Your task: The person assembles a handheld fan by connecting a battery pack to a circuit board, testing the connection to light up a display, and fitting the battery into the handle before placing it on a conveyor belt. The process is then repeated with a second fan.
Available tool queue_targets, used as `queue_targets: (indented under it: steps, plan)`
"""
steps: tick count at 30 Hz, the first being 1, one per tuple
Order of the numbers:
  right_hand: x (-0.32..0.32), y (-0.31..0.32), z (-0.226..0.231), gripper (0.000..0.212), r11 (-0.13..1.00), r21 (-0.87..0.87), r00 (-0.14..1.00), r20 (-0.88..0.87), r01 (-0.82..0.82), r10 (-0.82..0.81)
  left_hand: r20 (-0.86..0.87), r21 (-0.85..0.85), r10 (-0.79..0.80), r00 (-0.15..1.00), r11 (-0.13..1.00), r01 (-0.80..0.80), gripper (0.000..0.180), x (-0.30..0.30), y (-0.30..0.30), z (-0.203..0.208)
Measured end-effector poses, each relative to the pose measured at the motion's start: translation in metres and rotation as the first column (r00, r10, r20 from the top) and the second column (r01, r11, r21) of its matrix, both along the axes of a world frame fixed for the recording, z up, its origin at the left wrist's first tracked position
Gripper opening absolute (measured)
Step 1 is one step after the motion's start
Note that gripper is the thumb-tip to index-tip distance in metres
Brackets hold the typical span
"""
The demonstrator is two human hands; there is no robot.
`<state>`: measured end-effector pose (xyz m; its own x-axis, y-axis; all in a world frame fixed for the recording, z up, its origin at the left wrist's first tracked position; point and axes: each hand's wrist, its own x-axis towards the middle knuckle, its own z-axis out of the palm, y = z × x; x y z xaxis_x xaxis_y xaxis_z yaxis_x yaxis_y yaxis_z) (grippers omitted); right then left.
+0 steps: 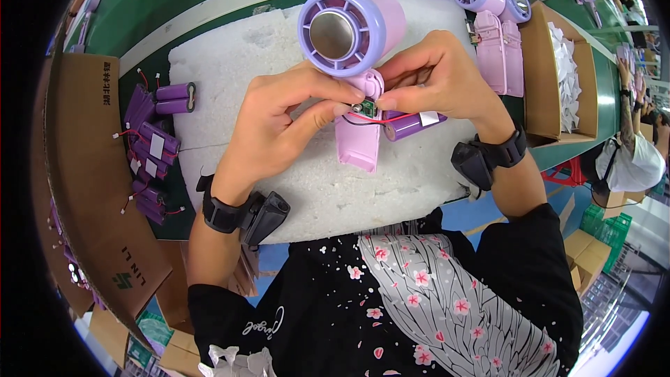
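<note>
Left hand (269,122) and right hand (450,84) are close together in the head view, both clamped on a handheld fan (380,24) just below its head, thumbs and forefingers right around a tiny green circuit board (368,107). Can't tell if they're pinching the board itself or the shell around it. Fan's over a white foam slab (244,139), and it's a cute thing: lilac spoked ring with a shiny metal disc in the middle, pink body, open pink handle shell (358,145). Red and black wires (405,119) run by the board, next to a purple battery pack (415,126) just right of the handle. Long axis goes pretty much straight up and down the picture, handle end pointing at the wearer, round face turned toward the camera and a bit left.
</note>
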<state>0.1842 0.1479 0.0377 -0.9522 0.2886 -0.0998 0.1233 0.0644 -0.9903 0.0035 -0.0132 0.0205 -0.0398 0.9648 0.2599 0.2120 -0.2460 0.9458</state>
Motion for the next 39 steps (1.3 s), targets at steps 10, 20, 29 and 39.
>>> queue_targets:
  steps: [10, 20, 29, 39]
  plan:
    - [0.001, -0.001, -0.005, 0.022, 0.999, -0.051, 0.999, -0.040, -0.001, -0.001, 0.014, 0.009, 0.007, 1.000, 1.000, -0.007, 0.016, 0.002, 0.001, 0.001]
    - [0.000, 0.000, -0.002, 0.022, 0.999, -0.037, 1.000, 0.008, 0.001, -0.001, -0.013, 0.000, 0.016, 1.000, 1.000, -0.016, 0.016, 0.002, 0.001, 0.001]
    - [0.000, 0.003, -0.006, 0.023, 1.000, 0.007, 1.000, 0.009, -0.022, 0.021, -0.018, -0.003, 0.043, 0.999, 0.999, -0.043, 0.018, 0.003, 0.002, 0.000]
    - [-0.001, 0.004, -0.011, 0.025, 0.999, 0.036, 1.000, 0.005, -0.022, 0.022, -0.055, 0.062, 0.088, 0.995, 0.994, -0.085, 0.020, 0.000, 0.005, -0.004]
